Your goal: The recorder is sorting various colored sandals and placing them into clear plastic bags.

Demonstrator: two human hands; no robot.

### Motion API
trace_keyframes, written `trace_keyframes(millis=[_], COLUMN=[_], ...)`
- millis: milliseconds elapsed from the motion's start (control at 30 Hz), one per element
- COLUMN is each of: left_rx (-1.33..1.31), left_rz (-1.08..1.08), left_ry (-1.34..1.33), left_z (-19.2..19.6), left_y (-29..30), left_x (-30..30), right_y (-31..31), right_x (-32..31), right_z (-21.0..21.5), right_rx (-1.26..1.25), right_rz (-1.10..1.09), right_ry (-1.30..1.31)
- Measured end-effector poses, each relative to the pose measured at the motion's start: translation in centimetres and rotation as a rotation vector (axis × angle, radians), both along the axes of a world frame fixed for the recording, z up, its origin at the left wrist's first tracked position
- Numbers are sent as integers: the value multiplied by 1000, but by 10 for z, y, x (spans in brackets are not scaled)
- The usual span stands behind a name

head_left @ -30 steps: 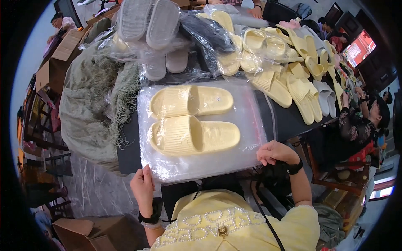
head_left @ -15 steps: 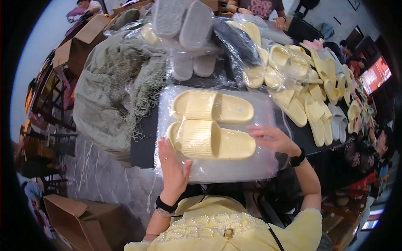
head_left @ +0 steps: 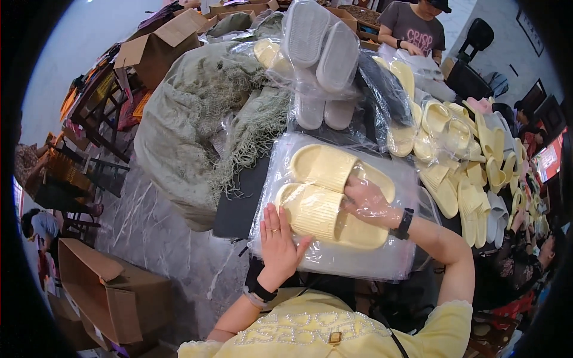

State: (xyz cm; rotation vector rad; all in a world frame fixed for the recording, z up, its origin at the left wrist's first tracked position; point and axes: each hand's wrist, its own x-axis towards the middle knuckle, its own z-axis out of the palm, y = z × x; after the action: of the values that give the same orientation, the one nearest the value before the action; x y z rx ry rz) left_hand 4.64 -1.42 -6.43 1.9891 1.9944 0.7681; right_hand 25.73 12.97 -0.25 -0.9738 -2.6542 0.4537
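A pair of pale yellow slide slippers (head_left: 313,213) lies side by side in a clear plastic bag, toes to the left. Under them is a flat stack of clear plastic bags (head_left: 334,261). My left hand (head_left: 279,243) rests with fingers stretched out against the toe end of the nearer slipper. Between the two slippers, by the openings of their straps, sits my right hand (head_left: 369,200), its fingers bent and closed on the slippers. Plastic glare near it makes it hard to tell whether the hand is inside the bag.
Bagged grey slippers (head_left: 322,45) stand piled beyond the stack. Many yellow slippers (head_left: 474,206) cover the table's right side. A fringed green cloth (head_left: 185,119) drapes a bulky heap at left. An open cardboard box (head_left: 113,292) stands on the floor. Another person (head_left: 412,30) works across the table.
My right hand has moved left from the heel ends to between the slippers, by the straps. My left hand stays at the toe end. The whole view has shifted and tilted.
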Motion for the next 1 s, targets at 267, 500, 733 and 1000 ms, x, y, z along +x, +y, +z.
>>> trace_keyframes(millis=[267, 500, 733, 1000], left_rx=[-23, -4, -12, -57], left_rz=[42, 33, 27, -72], left_ry=[34, 89, 94, 185], left_z=[3, 4, 19, 11], left_y=[5, 3, -2, -6], left_x=[6, 6, 10, 12], right_y=[-24, -100, -140, -87], right_x=[105, 223, 249, 54], right_z=[-8, 32, 117, 133], right_rx=[-29, -52, 239, -54], right_rz=[-251, -800, -963, -232], right_ry=[-102, -82, 243, 211])
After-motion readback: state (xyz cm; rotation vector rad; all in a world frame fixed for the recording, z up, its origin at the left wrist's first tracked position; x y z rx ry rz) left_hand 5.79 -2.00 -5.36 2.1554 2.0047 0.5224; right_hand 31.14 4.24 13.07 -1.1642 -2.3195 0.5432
